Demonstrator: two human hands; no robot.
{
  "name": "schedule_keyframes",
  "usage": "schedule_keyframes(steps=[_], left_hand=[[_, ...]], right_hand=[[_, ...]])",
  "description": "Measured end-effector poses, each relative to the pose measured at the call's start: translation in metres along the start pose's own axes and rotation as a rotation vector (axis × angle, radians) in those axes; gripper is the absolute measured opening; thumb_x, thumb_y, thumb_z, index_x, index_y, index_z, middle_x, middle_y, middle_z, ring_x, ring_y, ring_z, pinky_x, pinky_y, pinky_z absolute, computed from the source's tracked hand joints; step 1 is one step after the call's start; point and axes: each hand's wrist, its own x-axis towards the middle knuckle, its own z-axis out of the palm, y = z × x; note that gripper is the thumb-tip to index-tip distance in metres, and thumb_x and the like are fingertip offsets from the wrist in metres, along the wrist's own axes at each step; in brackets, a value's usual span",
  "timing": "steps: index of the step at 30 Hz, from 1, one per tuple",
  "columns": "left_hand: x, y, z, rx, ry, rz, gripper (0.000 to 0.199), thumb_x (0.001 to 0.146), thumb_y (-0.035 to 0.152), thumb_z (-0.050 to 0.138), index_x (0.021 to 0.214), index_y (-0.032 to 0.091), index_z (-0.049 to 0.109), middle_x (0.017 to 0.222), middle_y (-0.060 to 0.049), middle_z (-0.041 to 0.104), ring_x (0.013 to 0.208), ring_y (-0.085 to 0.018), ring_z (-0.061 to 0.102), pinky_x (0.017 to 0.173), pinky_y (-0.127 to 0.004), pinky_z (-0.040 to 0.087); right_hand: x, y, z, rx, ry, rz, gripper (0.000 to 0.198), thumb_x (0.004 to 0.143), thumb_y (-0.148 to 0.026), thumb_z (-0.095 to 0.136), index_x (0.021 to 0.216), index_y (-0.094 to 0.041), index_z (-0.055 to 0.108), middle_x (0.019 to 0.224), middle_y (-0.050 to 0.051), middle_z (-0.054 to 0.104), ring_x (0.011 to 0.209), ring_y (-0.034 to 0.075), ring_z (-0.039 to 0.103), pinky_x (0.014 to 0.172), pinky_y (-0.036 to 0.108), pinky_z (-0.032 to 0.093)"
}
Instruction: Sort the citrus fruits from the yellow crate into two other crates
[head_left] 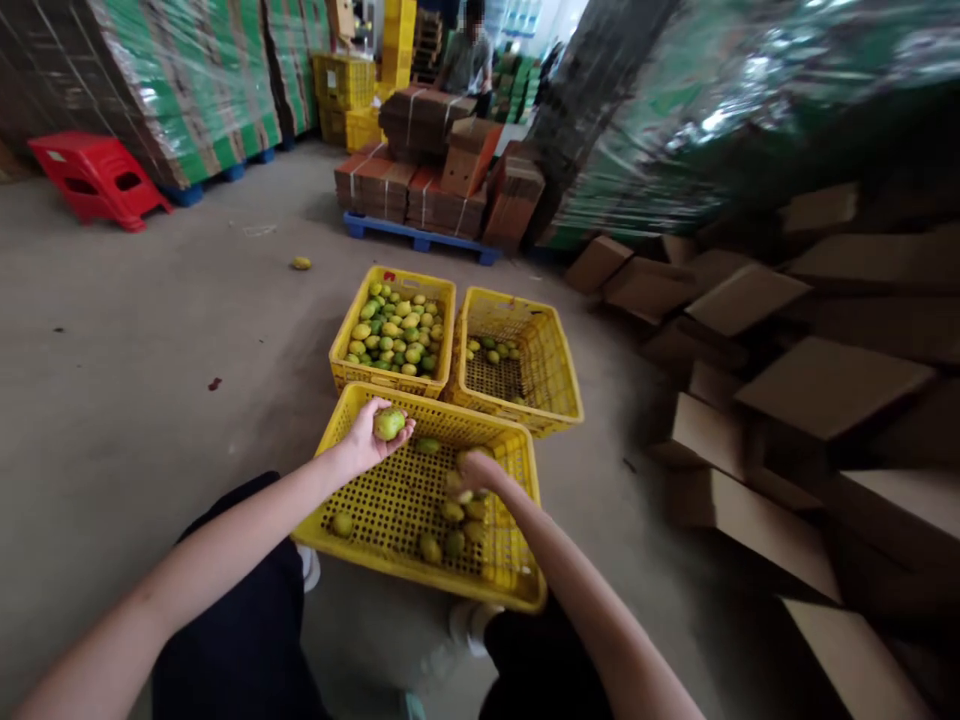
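Observation:
My left hand (373,437), palm up with fingers curled, holds a green-yellow lemon (389,424) above the back left of the near yellow crate (360,562). Inside that crate, my right hand (480,472) reaches down over a cluster of lemons (452,511) on the right side. Motion smears its fingers, and a pale yellow lemon shows just under them; whether it is gripped I cannot tell. A greener lemon (428,445) lies near the crate's back wall, and a single lemon (342,524) rests in its front left corner.
Behind stand a yellow crate (339,372) full of yellow and green lemons and another crate (559,365) with several. Flattened cardboard boxes (836,385) pile up at right. Farther off are a blue pallet (420,240) of cartons, a red stool (97,180), a stray lemon (301,263) and a person (469,65).

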Motion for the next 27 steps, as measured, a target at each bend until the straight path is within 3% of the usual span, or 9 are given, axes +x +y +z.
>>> schedule_keyframes(steps=[2, 4, 6, 9, 11, 13, 15, 17, 27], left_hand=[[-0.002, -0.001, 0.002, 0.027, -0.069, 0.008, 0.030, 0.091, 0.031, 0.036, 0.078, 0.015, 0.058, 0.073, -0.009, 0.065, 0.055, -0.010, 0.056, 0.042, -0.017, 0.046], [-0.007, -0.004, 0.004, 0.101, -0.182, 0.021, 0.036, 0.092, 0.035, 0.031, 0.078, 0.015, 0.057, 0.073, -0.009, 0.063, 0.049, -0.009, 0.049, 0.038, -0.018, 0.040], [-0.016, -0.007, 0.007, 0.203, -0.277, 0.044, 0.038, 0.092, 0.035, 0.027, 0.080, 0.015, 0.057, 0.072, -0.008, 0.062, 0.046, -0.008, 0.043, 0.039, -0.020, 0.038], [-0.032, -0.013, 0.014, 0.379, -0.378, 0.120, 0.024, 0.091, 0.031, 0.037, 0.093, 0.016, 0.055, 0.077, -0.007, 0.063, 0.054, -0.011, 0.053, 0.049, -0.023, 0.044], [-0.038, -0.018, 0.018, 0.473, -0.453, 0.246, 0.025, 0.086, 0.032, 0.055, 0.106, 0.019, 0.049, 0.087, -0.005, 0.063, 0.067, -0.014, 0.061, 0.062, -0.027, 0.051], [-0.038, -0.023, 0.020, 0.514, -0.475, 0.455, 0.049, 0.073, 0.032, 0.073, 0.110, 0.024, 0.042, 0.097, -0.003, 0.061, 0.079, -0.016, 0.063, 0.073, -0.032, 0.053], [-0.032, -0.027, 0.019, 0.538, -0.418, 0.683, 0.062, 0.061, 0.027, 0.084, 0.105, 0.025, 0.041, 0.101, -0.001, 0.058, 0.086, -0.014, 0.060, 0.079, -0.030, 0.051], [-0.025, -0.029, 0.016, 0.578, -0.349, 0.840, 0.060, 0.056, 0.023, 0.086, 0.099, 0.024, 0.045, 0.099, 0.000, 0.056, 0.089, -0.013, 0.057, 0.081, -0.026, 0.049], [-0.016, -0.028, 0.003, 0.792, -0.428, 0.954, 0.054, 0.057, 0.029, 0.087, 0.100, 0.022, 0.056, 0.094, -0.001, 0.061, 0.086, -0.016, 0.059, 0.080, -0.030, 0.047]], right_hand=[[0.002, -0.032, -0.025, -0.155, -0.076, -0.189, 0.024, 0.050, -0.025, 0.087, 0.052, -0.021, 0.063, 0.042, -0.007, 0.042, 0.051, 0.014, 0.051, 0.071, 0.039, 0.055], [-0.009, -0.064, -0.047, -0.147, -0.021, -0.281, 0.022, 0.056, -0.035, 0.084, 0.067, -0.022, 0.071, 0.050, -0.006, 0.049, 0.055, 0.014, 0.050, 0.074, 0.038, 0.055], [-0.030, -0.088, -0.062, -0.011, 0.121, -0.397, 0.032, 0.060, -0.041, 0.082, 0.084, -0.022, 0.074, 0.072, -0.001, 0.062, 0.068, 0.017, 0.057, 0.073, 0.036, 0.056], [-0.062, -0.099, -0.071, 0.318, 0.152, -0.470, 0.038, 0.060, -0.043, 0.082, 0.090, -0.022, 0.073, 0.108, 0.007, 0.066, 0.094, 0.022, 0.063, 0.071, 0.033, 0.057], [-0.075, -0.093, -0.068, 0.503, 0.095, -0.435, 0.044, 0.059, -0.043, 0.082, 0.095, -0.021, 0.072, 0.108, 0.007, 0.069, 0.097, 0.024, 0.066, 0.075, 0.035, 0.058], [-0.081, -0.082, -0.060, 0.615, 0.101, -0.370, 0.049, 0.058, -0.042, 0.083, 0.100, -0.021, 0.070, 0.098, 0.005, 0.073, 0.092, 0.024, 0.069, 0.080, 0.039, 0.057], [-0.083, -0.072, -0.049, 0.679, 0.201, -0.304, 0.048, 0.058, -0.042, 0.083, 0.100, -0.021, 0.069, 0.095, 0.005, 0.075, 0.091, 0.025, 0.071, 0.085, 0.041, 0.057], [-0.084, -0.065, -0.038, 0.697, 0.318, -0.249, 0.045, 0.059, -0.041, 0.082, 0.097, -0.021, 0.069, 0.097, 0.006, 0.076, 0.092, 0.026, 0.071, 0.087, 0.043, 0.057], [-0.082, -0.067, -0.009, 0.473, 0.437, -0.291, 0.055, 0.059, -0.035, 0.083, 0.108, -0.018, 0.066, 0.098, 0.008, 0.076, 0.091, 0.025, 0.072, 0.085, 0.042, 0.061]])
